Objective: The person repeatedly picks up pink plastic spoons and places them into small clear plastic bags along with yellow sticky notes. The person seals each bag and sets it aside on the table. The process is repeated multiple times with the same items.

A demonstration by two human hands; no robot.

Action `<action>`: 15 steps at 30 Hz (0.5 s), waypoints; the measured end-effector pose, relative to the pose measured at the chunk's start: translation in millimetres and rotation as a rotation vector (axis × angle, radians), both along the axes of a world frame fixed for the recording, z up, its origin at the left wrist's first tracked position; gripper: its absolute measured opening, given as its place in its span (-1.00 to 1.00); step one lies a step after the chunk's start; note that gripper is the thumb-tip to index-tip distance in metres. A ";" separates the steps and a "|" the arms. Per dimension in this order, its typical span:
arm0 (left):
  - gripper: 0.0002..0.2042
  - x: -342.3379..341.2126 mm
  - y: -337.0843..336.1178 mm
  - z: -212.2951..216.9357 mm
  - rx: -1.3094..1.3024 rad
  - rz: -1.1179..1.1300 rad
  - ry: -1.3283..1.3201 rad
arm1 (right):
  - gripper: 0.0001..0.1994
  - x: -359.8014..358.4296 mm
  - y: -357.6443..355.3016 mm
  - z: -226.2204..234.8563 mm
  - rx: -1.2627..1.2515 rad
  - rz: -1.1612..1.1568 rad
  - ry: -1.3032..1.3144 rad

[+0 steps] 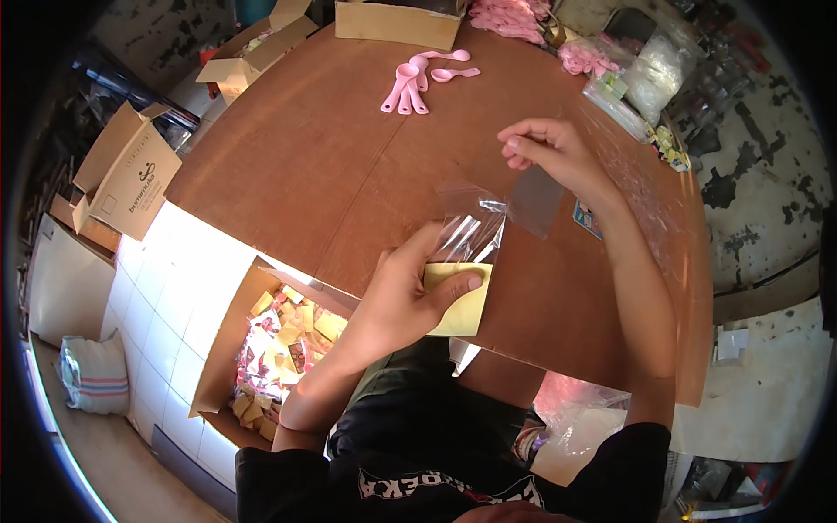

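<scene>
My left hand (405, 292) is closed round a clear plastic bag (471, 231) with a yellow card (460, 301) in its lower part, the thumb pressed on the card. The bag's upper end stands loose and shiny above the card. My right hand (551, 155) is raised over the table to the right of the bag, its fingers curled toward the thumb. Whatever they may pinch is too small to make out. A greyish see-through sheet (534, 207) shows just below that hand. Pink measuring spoons (406, 87) lie farther off on the brown table (305, 166).
Beside my left arm, an open carton (222, 349) holds many yellow-carded packs. More cartons (131, 174) stand past the table's left edge, and a cardboard box (398, 23) sits at its far edge. Bagged pink items (588, 58) and plastic bags (658, 74) lie at far right.
</scene>
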State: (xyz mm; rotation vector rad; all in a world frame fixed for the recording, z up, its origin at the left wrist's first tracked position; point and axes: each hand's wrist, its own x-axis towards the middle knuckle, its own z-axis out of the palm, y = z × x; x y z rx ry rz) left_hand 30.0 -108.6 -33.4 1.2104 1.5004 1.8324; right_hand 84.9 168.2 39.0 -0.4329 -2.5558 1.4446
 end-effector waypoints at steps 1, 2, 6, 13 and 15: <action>-0.62 3.4 -3.3 -1.8 0.004 0.001 -0.099 | -0.72 -24.3 26.8 -25.1 0.170 -0.023 0.035; -0.57 4.0 -5.3 -2.3 -0.050 -0.036 -0.119 | -0.69 -43.9 54.3 -48.9 0.344 -0.056 0.065; -0.51 2.2 -14.2 -8.2 -0.073 -0.023 -0.168 | -0.61 -120.7 77.2 -73.9 0.536 -0.226 0.142; -0.53 -7.3 -13.4 -9.0 -0.091 -0.051 -0.263 | -0.63 -187.0 92.9 -84.2 0.805 -0.232 -0.006; -0.55 -7.9 -10.4 -12.1 -0.048 -0.046 -0.292 | -0.70 -180.8 98.4 -81.9 0.807 -0.222 -0.005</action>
